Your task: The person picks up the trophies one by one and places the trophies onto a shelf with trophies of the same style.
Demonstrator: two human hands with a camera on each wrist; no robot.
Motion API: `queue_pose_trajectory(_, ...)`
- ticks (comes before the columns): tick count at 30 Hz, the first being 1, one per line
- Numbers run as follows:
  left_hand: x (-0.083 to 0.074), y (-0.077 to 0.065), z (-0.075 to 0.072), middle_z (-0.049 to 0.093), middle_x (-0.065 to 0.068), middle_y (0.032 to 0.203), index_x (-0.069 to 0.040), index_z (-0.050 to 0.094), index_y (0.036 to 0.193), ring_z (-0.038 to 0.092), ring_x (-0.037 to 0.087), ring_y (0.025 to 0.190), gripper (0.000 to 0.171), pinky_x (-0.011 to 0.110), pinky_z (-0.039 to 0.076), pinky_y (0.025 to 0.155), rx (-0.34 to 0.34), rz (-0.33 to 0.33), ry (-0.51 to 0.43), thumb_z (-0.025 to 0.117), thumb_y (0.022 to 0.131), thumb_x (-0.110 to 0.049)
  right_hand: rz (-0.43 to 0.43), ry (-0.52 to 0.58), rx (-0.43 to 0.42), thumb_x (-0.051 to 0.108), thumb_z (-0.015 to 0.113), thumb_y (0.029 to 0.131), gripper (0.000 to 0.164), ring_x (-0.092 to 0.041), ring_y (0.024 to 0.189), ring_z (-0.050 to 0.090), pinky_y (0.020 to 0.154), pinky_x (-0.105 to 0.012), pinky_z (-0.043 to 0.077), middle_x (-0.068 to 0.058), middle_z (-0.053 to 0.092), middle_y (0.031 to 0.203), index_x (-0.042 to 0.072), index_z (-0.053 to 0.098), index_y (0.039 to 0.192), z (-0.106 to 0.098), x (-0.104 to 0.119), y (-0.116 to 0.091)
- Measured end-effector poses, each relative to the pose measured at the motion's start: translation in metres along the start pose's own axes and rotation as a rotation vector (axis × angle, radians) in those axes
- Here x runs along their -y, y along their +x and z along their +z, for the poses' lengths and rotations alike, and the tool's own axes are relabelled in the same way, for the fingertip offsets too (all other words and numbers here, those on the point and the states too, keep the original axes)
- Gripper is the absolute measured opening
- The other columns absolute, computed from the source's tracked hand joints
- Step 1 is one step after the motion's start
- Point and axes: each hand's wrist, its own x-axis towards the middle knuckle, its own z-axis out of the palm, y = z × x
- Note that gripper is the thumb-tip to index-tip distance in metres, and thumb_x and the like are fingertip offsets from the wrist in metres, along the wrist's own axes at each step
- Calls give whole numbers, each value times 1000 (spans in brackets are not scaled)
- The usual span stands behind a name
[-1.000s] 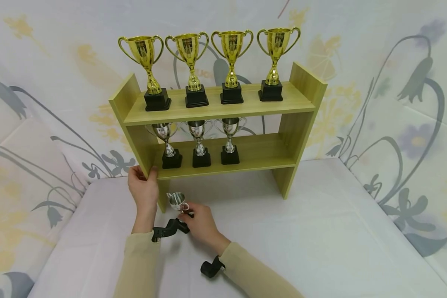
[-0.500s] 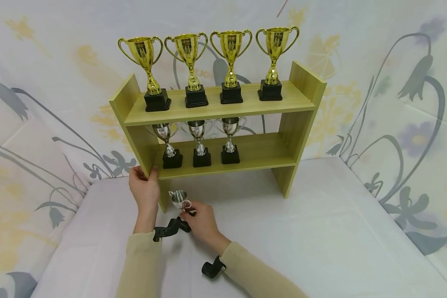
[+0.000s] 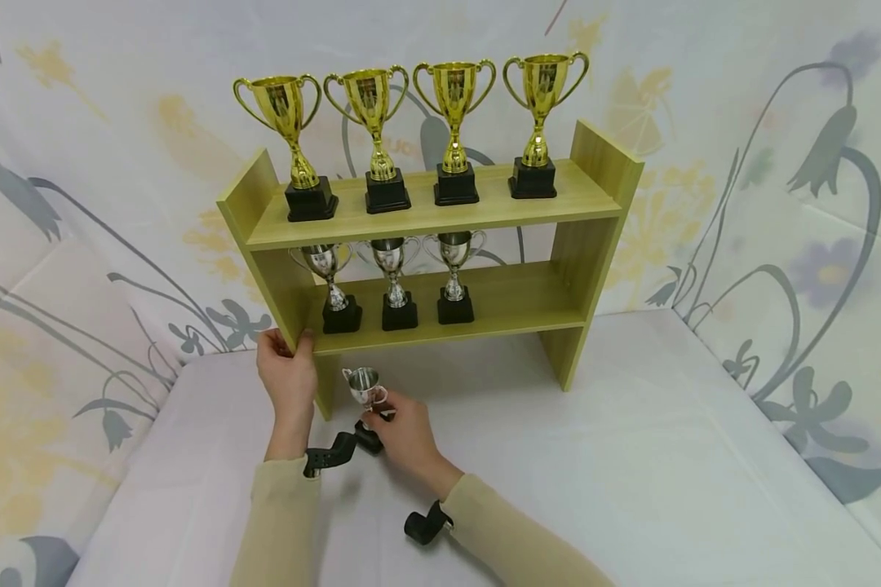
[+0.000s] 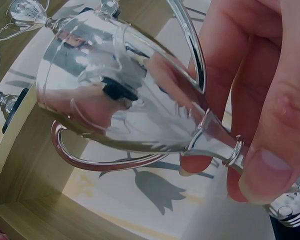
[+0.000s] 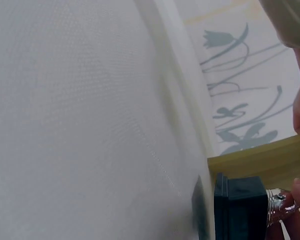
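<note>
My right hand pinches a small silver trophy by its stem, in front of the wooden shelf. The trophy tilts slightly, and its black base shows in the right wrist view. Close up in the left wrist view, thumb and fingers grip the stem just below the silver cup. My left hand holds the shelf's left side panel, thumb at the front by the lower board and fingers partly hidden behind. Three silver trophies stand upright on the lower board, toward its left and middle.
Several gold trophies with black bases stand in a row on the top board. A white cloth covers the table, and flower-printed fabric hangs behind and at the sides. Black wrist mounts jut from both sleeves.
The right hand has carried the silver trophy a little right and up in the head view. My left hand keeps its hold on the shelf, and the standing trophies stay in place.
</note>
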Motion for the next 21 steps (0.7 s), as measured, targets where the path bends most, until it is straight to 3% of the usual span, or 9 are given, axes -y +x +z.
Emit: queue_pose_trajectory(21,0,1,-1,44,2,86,-4,47,99,47,16,80,20,28,39,69,20,-13,2,64,93,-13,2,-14,-19,8,73,87,12,-27,88,70,76,-35,56,-10,74,93,3,74,98,-21,1,4)
